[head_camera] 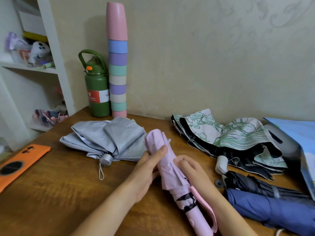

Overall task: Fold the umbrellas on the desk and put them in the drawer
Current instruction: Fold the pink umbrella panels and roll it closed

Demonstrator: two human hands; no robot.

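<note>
A pink umbrella (163,145), collapsed and rolled, lies slanted over the wooden desk (51,193) between both hands. My left hand (150,167) grips its canopy from the left, thumb on top. My right hand (190,167) holds it from the right, fingers curled against the fabric. Its pink handle (196,220) and strap point toward me. A silver umbrella (109,138) lies loosely collapsed behind, to the left. A white-and-green floral umbrella (235,135) sprawls unfolded at the right. A black umbrella (252,184) and a navy umbrella (276,210) lie at the near right. No drawer is in view.
A green flask (97,89) and a tall stack of pastel cups (117,65) stand at the back by the wall. An orange phone case (18,164) lies at the left edge. White shelves (34,68) with clutter stand left. A blue sheet (303,142) lies far right.
</note>
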